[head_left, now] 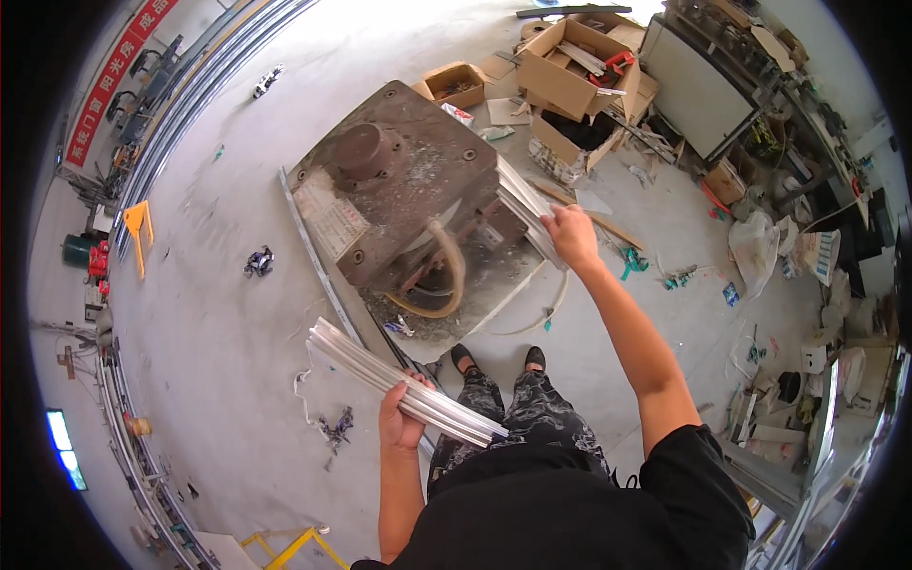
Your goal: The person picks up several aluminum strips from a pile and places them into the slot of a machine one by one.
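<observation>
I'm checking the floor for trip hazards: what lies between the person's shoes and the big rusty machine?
In the head view, only a short strip of dusty floor separates the shoes from the machine.

**Metal, rust, cardboard and concrete**

The left hand [401, 418] grips a bundle of long pale silvery metal strips [399, 380], smooth with a dull sheen. The right hand [573, 236] closes on a second bundle of the same bright strips [525, 207]. The squat brown machine block [404, 185] looks like rusted, rough, matt metal, with a tan rubbery hose [448, 275] looped below. The open brown cardboard boxes [570, 66] are matt paperboard. The grey concrete floor [218, 285] is dusty and matt.
</observation>
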Demonstrator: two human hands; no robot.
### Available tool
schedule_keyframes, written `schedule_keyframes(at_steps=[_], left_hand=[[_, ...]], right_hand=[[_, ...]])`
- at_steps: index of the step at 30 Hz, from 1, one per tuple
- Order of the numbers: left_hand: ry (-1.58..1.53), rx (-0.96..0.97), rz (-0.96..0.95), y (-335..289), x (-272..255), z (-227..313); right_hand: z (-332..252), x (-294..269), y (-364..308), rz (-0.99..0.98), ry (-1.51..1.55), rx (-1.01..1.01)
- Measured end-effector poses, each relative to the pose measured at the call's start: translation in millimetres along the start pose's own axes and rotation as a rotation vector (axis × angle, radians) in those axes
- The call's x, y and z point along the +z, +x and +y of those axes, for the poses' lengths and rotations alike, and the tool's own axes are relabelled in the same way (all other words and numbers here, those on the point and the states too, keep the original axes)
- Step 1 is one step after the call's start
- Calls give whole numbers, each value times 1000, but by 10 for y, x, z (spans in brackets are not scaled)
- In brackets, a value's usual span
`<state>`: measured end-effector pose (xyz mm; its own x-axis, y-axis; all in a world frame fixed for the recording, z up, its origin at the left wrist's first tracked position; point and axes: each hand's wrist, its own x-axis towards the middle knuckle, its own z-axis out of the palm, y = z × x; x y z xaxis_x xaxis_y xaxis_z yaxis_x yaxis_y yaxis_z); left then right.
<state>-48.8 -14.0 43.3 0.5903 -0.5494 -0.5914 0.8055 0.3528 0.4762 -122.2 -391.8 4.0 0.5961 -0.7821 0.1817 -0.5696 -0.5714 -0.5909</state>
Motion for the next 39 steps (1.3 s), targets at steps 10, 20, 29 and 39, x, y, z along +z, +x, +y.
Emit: schedule_keyframes(at_steps=[10, 20, 29, 39], left_hand=[[-37, -38, -6, 101, 118, -133], [-63, -66, -29, 157, 135, -296], [40, -69, 69, 150, 186, -396], [-12, -43, 191, 234, 190, -465]], right_hand=[[-1285, -388, -1667, -667, 525, -172], [-1029, -121, -1720, -891, 806, 226], [-1062, -399, -1726, -844, 537, -27], [-877, -587, -1729, -825, 461, -59]])
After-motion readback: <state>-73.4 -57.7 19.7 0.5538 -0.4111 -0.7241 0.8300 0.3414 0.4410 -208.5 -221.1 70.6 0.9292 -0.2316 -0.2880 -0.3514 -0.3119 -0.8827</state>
